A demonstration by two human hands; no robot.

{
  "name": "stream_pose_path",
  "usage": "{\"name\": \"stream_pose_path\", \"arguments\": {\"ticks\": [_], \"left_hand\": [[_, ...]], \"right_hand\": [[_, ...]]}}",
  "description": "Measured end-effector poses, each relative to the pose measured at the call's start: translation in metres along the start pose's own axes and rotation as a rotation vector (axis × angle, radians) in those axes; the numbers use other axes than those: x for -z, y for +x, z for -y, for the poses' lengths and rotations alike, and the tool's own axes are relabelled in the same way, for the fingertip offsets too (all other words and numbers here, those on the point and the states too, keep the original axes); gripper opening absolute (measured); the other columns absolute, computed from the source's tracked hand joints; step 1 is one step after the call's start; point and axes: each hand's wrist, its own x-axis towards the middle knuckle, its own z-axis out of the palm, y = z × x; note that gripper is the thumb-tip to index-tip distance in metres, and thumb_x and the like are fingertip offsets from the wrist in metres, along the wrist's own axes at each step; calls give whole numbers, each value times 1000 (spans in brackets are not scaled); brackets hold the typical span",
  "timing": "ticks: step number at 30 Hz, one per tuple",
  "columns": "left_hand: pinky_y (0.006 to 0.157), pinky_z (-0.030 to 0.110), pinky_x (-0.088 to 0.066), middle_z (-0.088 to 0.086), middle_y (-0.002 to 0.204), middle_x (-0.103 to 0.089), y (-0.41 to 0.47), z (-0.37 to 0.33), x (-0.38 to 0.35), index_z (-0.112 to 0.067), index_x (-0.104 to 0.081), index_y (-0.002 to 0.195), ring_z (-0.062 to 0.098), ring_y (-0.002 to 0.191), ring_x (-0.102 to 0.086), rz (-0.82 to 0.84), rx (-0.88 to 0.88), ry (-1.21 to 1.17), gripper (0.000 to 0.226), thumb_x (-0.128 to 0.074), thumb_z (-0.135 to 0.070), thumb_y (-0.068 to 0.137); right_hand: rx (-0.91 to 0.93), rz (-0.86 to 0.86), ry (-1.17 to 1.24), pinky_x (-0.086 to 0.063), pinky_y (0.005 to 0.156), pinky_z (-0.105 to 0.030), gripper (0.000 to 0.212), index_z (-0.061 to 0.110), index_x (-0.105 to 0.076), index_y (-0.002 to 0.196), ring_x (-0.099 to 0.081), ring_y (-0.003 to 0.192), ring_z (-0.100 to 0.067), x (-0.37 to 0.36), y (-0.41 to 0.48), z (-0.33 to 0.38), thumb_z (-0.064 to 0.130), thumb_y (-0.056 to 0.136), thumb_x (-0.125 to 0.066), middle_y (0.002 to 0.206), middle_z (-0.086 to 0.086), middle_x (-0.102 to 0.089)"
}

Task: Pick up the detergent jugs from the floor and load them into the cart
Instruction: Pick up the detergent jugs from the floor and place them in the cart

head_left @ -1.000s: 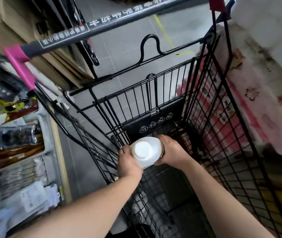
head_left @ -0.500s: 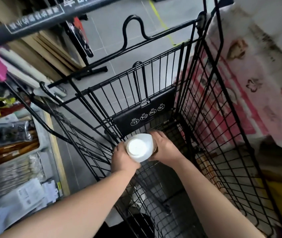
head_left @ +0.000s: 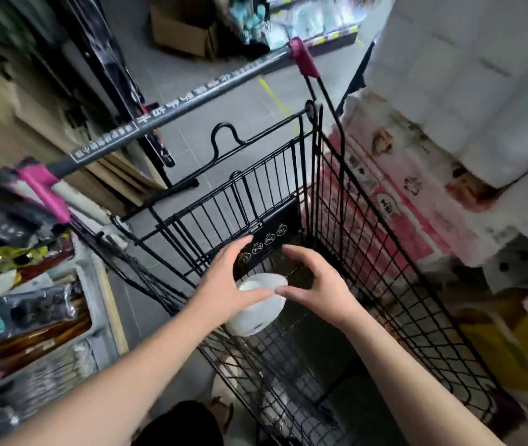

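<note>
Jug [head_left: 258,305] in cart [head_left: 362,252] by end panel [head_left: 275,233], prob. leaving room for more; L hand [head_left: 224,281], R hand [head_left: 315,286] just above it, fingers [head_left: 239,251] spread, gripping nothing.

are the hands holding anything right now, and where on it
Nothing looks held: the left hand and right hand are spread open above the white jug in the cart, thumb tips only near its top.

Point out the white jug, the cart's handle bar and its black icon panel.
white jug [head_left: 253,317]: head view, its rounded side.
handle bar [head_left: 192,103]: head view, grey middle section.
black icon panel [head_left: 283,220]: head view, above the icons.
</note>
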Motion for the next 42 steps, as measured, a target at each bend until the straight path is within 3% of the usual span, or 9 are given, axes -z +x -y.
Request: {"name": "stream_pose_path", "arguments": {"ticks": [6,10,14,18,23,26,37,39,42], "left_hand": [[124,32,-32,-23,161,-38,-14,-79,75,-58,-36,151,0,150,-36,86,-315,21,98,-93,-52,71],[112,3,-30,-36,151,-42,-32,-144,102,-45,-39,154,-23,138,-38,60,-541,23,98,-93,-39,72],[124,20,-30,-25,157,-45,-53,-197,109,-45,-40,154,-7,148,-38,109,-738,-17,89,-88,-48,79],[127,38,-33,-15,161,-45,-65,-228,102,-34,-40,157,6,152,-38,205,-936,-77,94,-87,-47,77],[125,51,-33,-5,165,-41,-66,-257,84,-21,-36,156,17,155,-36,461,-1094,-195,99,-84,-59,79],[125,52,-34,-2,164,-43,-70,-274,66,-23,-38,155,20,155,-38,615,-1155,-252,96,-84,-60,78],[124,58,-33,-7,166,-41,-205,-315,-64,-25,-36,158,19,156,-35,1185,-1394,-258,95,-80,-62,82],[123,59,-33,-5,166,-41,-241,-321,-91,-23,-37,158,19,156,-35,1283,-1421,-257,95,-80,-62,82],[124,58,-33,-5,166,-42,-299,-327,-135,-23,-37,157,18,157,-34,1410,-1447,-253,95,-80,-63,82]], "right_hand": [[130,-196,119,-39,120,-27,80,25,-54,149,-52,140,-3,64,-27,87,32,79,-92,148,12,-58],[249,-333,168,-39,122,-37,78,15,-52,148,-52,142,-12,110,-57,145,25,80,-89,150,4,-59],[345,-444,230,-40,121,-38,80,11,-50,148,-53,142,-14,143,-93,186,18,79,-89,149,2,-59],[364,-564,219,-44,109,-16,79,2,-47,146,-57,132,4,154,-135,215,0,77,-85,143,4,-60],[312,-827,83,-40,121,-47,79,22,-50,148,-52,143,-15,159,-188,238,26,79,-89,150,7,-58],[264,-977,44,-39,121,-49,77,30,-48,147,-51,144,-15,149,-223,254,33,81,-87,151,9,-58],[24,-1540,-7,-40,119,-43,68,24,-46,148,-52,143,-22,75,-423,275,17,90,-81,150,1,-58],[1,-1632,-9,-41,118,-40,70,24,-46,148,-51,144,-23,61,-464,276,21,87,-80,150,0,-58],[-46,-1756,-49,-38,120,-48,71,27,-46,148,-51,144,-24,41,-527,270,33,87,-81,151,1,-58]]}}
